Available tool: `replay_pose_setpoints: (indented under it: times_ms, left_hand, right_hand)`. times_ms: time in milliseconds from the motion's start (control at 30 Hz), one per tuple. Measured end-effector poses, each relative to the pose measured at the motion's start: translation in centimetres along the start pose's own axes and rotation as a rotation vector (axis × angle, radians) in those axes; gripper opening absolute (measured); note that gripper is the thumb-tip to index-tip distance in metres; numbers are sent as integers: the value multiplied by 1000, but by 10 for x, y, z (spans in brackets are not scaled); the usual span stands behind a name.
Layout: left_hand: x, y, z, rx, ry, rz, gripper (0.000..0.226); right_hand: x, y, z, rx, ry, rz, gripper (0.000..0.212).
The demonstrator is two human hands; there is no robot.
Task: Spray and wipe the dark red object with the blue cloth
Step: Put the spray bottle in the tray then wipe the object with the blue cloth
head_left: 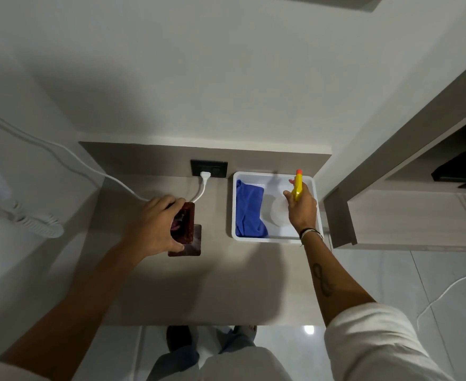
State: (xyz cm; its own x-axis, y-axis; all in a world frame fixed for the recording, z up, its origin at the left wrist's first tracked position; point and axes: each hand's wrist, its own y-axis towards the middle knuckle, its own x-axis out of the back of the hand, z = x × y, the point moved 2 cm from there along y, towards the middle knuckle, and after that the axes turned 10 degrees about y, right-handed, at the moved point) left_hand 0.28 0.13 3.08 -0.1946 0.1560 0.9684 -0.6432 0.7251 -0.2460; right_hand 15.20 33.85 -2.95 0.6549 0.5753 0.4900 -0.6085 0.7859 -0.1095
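We are gripping the dark red object (185,224) in our left hand (155,224), our right hand (302,204) closing around the spray bottle (298,188) at three o'clock; aim squarely before squeezing.

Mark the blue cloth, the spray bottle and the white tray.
blue cloth (249,209), head view, middle of the fabric.
spray bottle (298,185), head view, yellow trigger head.
white tray (265,239), head view, near rim.
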Motion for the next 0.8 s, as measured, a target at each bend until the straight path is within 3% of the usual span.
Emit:
replay_pose_setpoints:
  times_ms: [133, 200, 300, 367, 467, 567, 800]
  left_hand:
    - [-1, 0, -7, -6, -17, -19, 121]
    - [-1, 0, -8, -10, -21, -34, 121]
    - [-3, 1, -5, -20, -29, -31, 121]
    - [-4, 2, -4, -27, -19, -36, 121]
    - [-5, 2, -4, -29, -34, -50, 122]
    - [-12, 1, -3, -57, -31, -83, 123]
    - [-22, 5, 4, -85, -38, -129, 124]
  right_hand:
    - [3, -3, -7, -2, 68, -3, 80]
    - [4, -11, -1, 149, 4, -88, 94]
    - [-21, -31, 16, 517, -242, -90, 86]
    - [-53, -36, 19, 601, -384, 82, 78]
    - [-90, -29, 3, 484, -580, 394, 77]
    - [-103, -15, -20, 341, -707, 605, 89]
    - [-127, 7, -36, 303, -793, 673, 110]
